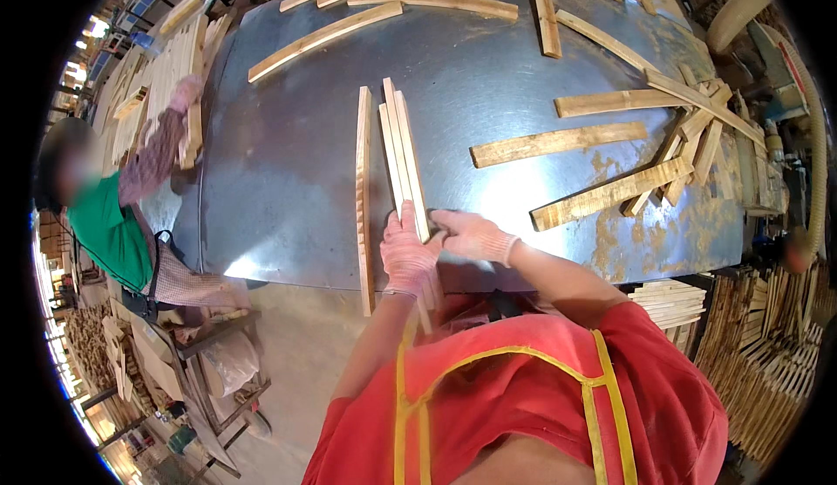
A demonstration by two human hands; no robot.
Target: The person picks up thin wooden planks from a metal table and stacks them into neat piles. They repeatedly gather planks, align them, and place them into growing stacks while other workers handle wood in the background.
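Here, in the head view, a dull grey sheet-metal table (pixel 288 171) with a curved, scuffed top carries thin, flat wooden slats of pale, rough-sawn grain. Both hands wear pinkish knit gloves. The left hand (pixel 406 254) is wrapped around the near end of a small bundle of slats (pixel 403 149), fingers closed on it from the 9 o'clock side; the right hand (pixel 471 235) presses against the same end from 3 o'clock, fingers curled on the wood. The bundle stands on edge and runs away from the grip toward 12 o'clock, its far end fanned slightly; its near end pokes past the table's edge below the hands. Just beside it, at 9 o'clock of the left hand, a single long slat (pixel 364 197) lies apart and parallel. From 1 to 3 o'clock, loose slats (pixel 602 193), yellower and sawdust-stained, lie scattered and crossed. At 11 o'clock a curved slat (pixel 324 40) lies at a slant. Far off at 9 o'clock a co-worker in a green top reaches a gloved hand (pixel 185 92) to stacked slats (pixel 161 71). A red apron with yellow trim (pixel 523 389) fills 6 o'clock.
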